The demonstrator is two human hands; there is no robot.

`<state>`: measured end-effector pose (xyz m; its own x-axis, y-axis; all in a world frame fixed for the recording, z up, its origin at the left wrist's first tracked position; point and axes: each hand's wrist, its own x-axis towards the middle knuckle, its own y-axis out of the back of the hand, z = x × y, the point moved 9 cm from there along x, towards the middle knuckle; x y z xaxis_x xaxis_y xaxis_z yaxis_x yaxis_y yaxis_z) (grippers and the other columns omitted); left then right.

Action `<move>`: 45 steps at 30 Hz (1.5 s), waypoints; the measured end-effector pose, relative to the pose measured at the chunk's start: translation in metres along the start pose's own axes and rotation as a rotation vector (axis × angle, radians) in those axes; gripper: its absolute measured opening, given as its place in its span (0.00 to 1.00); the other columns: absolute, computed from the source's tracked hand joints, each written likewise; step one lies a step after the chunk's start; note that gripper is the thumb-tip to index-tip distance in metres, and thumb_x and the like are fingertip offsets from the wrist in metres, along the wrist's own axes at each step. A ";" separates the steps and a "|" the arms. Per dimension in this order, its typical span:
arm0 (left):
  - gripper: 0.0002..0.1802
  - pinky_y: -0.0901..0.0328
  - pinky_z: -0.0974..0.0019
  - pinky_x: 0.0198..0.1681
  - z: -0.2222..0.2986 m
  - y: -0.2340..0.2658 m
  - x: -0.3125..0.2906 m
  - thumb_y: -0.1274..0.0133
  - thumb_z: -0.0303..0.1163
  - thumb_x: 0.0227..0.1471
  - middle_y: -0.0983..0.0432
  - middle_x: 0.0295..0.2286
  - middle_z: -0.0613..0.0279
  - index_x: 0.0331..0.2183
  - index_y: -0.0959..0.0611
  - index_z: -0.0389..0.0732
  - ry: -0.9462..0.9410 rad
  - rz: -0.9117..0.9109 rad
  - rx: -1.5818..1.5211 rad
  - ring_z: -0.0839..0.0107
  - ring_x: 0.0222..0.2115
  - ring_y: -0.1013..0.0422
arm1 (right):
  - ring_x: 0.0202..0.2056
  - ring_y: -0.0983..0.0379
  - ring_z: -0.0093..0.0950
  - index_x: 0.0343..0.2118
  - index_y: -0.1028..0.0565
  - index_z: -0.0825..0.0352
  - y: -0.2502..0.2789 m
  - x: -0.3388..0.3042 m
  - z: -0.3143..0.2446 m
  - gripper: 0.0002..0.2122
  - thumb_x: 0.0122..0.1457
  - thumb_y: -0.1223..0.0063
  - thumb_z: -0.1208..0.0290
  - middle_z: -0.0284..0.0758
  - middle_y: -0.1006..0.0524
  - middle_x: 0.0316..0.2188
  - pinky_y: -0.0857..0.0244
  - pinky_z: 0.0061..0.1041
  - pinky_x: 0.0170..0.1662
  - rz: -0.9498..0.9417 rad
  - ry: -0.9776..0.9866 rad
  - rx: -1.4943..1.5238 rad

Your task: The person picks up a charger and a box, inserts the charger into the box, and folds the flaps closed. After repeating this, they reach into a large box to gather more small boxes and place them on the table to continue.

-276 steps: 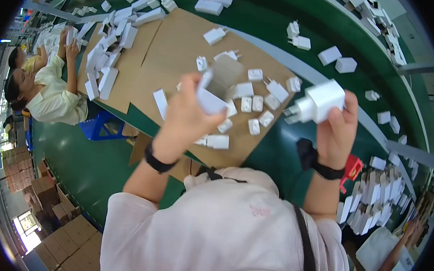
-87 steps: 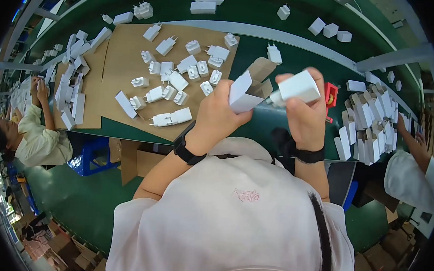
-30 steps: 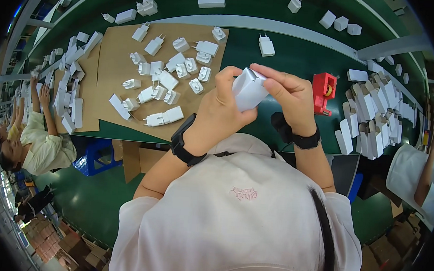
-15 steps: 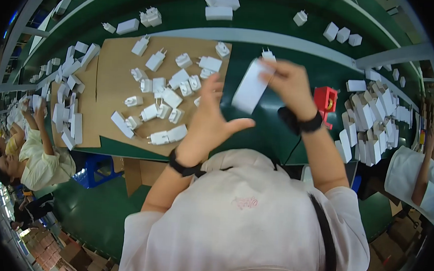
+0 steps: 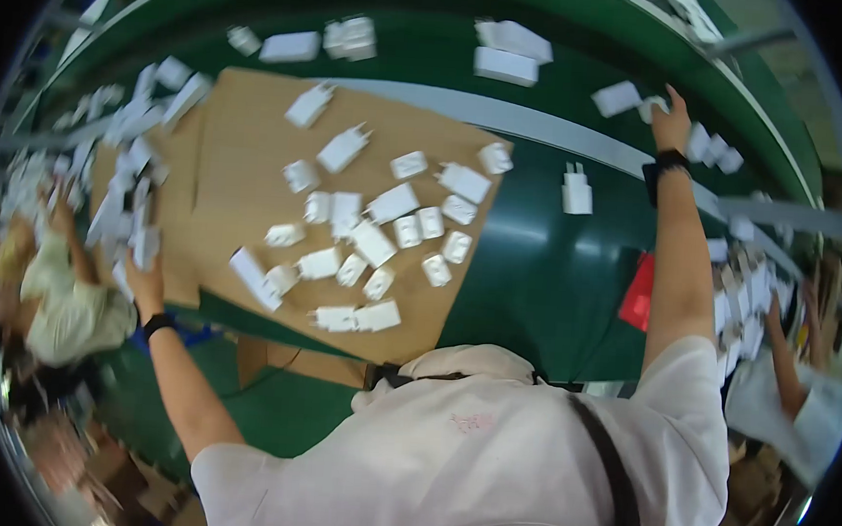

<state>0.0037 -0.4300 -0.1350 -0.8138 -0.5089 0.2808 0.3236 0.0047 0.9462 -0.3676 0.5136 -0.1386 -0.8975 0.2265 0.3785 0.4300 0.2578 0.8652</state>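
My left hand [image 5: 147, 283] is stretched far to the left, its fingers closed around the near end of a white box [image 5: 145, 246] at the edge of a pile; motion blurs it. At the far right, my right hand [image 5: 673, 122] reaches over the pale rail, thumb and fingers around a small white plug charger [image 5: 651, 109]. Beside that charger lies a white box [image 5: 616, 98]. A single two-pin charger [image 5: 577, 192] lies on the green tabletop [image 5: 527, 269]. Several more white chargers [image 5: 374, 244] are scattered over a brown cardboard sheet [image 5: 243, 185].
Beyond the rail [image 5: 545, 134], white boxes [image 5: 506, 66] and chargers [image 5: 351, 39] rest on a green surface. A red tape dispenser [image 5: 638, 292] stands near my right forearm, before rows of white boxes [image 5: 742, 292]. People sit at both sides.
My hands have spread from the middle to opposite sides. The white box from my right hand appears to lie beyond the rail, beside the charger there. The view has shifted.
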 end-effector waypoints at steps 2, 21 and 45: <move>0.38 0.45 0.59 0.52 0.004 -0.049 0.041 0.44 0.43 0.42 0.39 0.48 0.40 0.49 0.36 0.28 0.078 -0.184 0.087 0.50 0.50 0.42 | 0.47 0.37 0.46 0.49 0.32 0.52 0.012 0.011 0.028 0.23 0.45 0.49 0.71 0.45 0.33 0.44 0.41 0.38 0.49 0.095 0.101 -0.406; 0.24 0.36 0.55 0.39 0.048 0.013 0.066 0.42 0.33 0.36 0.27 0.35 0.46 0.39 0.29 0.39 0.265 0.029 0.031 0.51 0.37 0.31 | 0.35 0.31 0.24 0.53 0.40 0.61 0.085 -0.009 0.006 0.21 0.56 0.53 0.71 0.36 0.32 0.42 0.36 0.16 0.33 -0.392 -0.454 0.972; 0.45 0.42 0.61 0.49 0.486 0.097 -0.274 0.41 0.28 0.33 0.45 0.48 0.52 0.50 0.50 0.39 -0.361 -0.659 -1.452 0.63 0.50 0.44 | 0.41 0.31 0.22 0.47 0.37 0.68 0.187 -0.333 -0.278 0.28 0.41 0.39 0.72 0.34 0.28 0.39 0.38 0.20 0.44 -0.940 -0.024 1.725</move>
<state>0.0231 0.1279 -0.0419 -0.9837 0.1227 0.1312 -0.1193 -0.9923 0.0329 -0.0160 0.2258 -0.0114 -0.8655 -0.4983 0.0510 -0.4676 0.7672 -0.4389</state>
